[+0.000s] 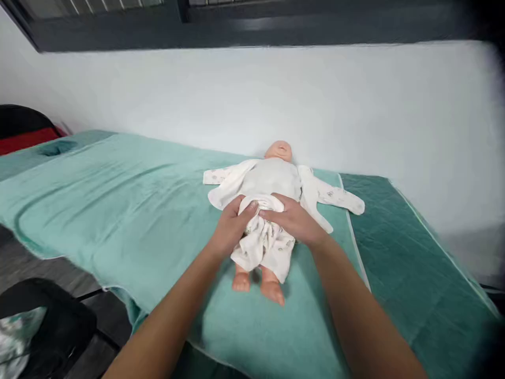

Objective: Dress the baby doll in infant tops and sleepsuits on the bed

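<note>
A baby doll point(278, 150) lies on its back, its head toward the wall and its bare feet toward me. White printed baby pants point(263, 245) cover its legs down to the shins. My left hand point(233, 223) pinches the waistband on one side, and my right hand point(294, 218) grips it on the other, both thumbs pressed near the middle. Over the doll's torso is a white top point(272, 177). A white baby jacket point(325, 196) with printed sleeves is spread open beneath the doll; whether its arms are in the sleeves is hidden.
A light green sheet point(118, 195) covers the bed, which stands against a white wall point(197, 100). Darker green fabric point(394, 252) lies at the right. A black chair point(47, 321) with cloth on it stands lower left, and a black and red bag point(27, 129) is farther back.
</note>
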A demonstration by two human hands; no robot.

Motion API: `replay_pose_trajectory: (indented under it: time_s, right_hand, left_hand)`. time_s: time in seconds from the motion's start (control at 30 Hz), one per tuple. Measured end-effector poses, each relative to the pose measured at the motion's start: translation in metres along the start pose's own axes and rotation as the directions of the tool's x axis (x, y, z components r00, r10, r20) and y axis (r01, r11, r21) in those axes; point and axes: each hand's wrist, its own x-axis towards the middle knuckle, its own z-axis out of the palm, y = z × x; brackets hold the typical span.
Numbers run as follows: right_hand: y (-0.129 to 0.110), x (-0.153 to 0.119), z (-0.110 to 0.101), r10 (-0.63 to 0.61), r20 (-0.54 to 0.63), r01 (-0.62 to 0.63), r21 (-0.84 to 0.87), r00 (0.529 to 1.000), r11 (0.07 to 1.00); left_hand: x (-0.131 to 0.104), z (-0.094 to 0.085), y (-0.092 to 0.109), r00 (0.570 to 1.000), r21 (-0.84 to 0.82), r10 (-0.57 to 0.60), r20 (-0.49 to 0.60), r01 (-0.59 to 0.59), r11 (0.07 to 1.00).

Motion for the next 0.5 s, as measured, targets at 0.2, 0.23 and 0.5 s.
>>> replay_pose_trajectory:
  time_s: [0.2,0.23,0.5]
  right_hand:
    - [0.002,0.0,-0.005,-0.039,0.015,0.041,-0.111,0.999,0.993]
    - [0.001,-0.001,-0.005,-0.041,0.026,0.043,-0.103,0.999,0.994]
    - [-0.001,-0.006,-0.002,-0.01,0.117,0.026,-0.137,0.993,0.99]
  left_hand:
    - [-0.045,0.022,0.023,0.984,-0.033,-0.141,-0.105,0.138,0.99]
    - [-0.051,0.023,0.027,0.979,-0.033,-0.167,-0.114,0.164,0.986]
    - [-0.089,0.013,0.045,0.917,-0.084,-0.387,-0.101,0.38,0.921]
